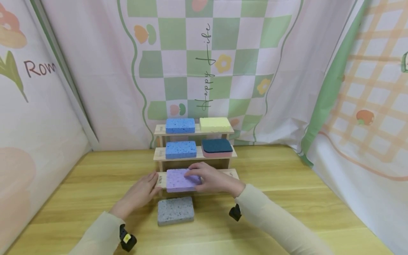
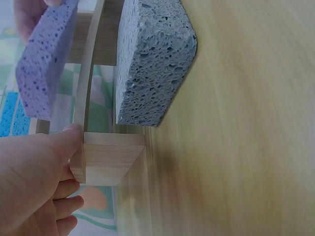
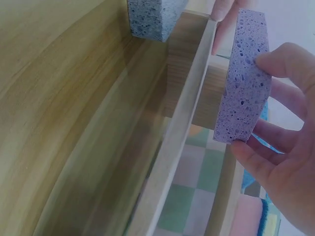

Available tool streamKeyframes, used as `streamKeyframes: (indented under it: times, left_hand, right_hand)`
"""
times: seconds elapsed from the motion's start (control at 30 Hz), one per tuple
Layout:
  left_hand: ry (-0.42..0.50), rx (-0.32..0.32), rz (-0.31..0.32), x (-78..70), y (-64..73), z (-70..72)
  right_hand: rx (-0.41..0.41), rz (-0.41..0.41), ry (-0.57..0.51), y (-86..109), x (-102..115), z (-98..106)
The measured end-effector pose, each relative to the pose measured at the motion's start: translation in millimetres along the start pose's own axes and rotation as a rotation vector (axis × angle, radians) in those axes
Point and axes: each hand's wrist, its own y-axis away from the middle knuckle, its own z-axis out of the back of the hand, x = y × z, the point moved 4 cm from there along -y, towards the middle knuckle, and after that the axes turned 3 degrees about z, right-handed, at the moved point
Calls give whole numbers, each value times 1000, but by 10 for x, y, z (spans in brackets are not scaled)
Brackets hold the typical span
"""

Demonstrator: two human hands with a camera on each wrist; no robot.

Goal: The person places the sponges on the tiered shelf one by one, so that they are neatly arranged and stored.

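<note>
My right hand (image 1: 211,179) grips a purple sponge (image 1: 180,180) between thumb and fingers at its right side. In the right wrist view, a gap shows between the purple sponge (image 3: 243,78) and the bottom board of the wooden tiered rack (image 3: 174,137). At the left end of that same board, my left hand (image 1: 141,191) holds on, its thumb on the front edge in the left wrist view. A grey sponge (image 1: 176,210) lies flat on the table in front of the rack, between my forearms.
Two blue sponges (image 1: 180,125) sit on the left of the rack's upper and middle tiers. To their right are a yellow sponge (image 1: 215,124) above and a pink sponge with a dark scouring top (image 1: 217,147) below. Patterned curtains (image 1: 204,63) enclose the wooden table (image 1: 271,177).
</note>
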Motion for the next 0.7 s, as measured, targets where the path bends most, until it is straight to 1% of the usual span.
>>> streamKeyframes:
  times: [0.23,0.43,0.7]
  left_hand:
    - [-3,-4,-6,-6,12,-1]
    - [-5,-8,-18,3,7,-6]
    - [4,-2,-10,2,5,-2]
  right_hand:
    - [3,7,59,-73,-63,-83]
    - [20,-31,37,-106,-131,-123]
    - [35,-78,34,-129,-194,-152]
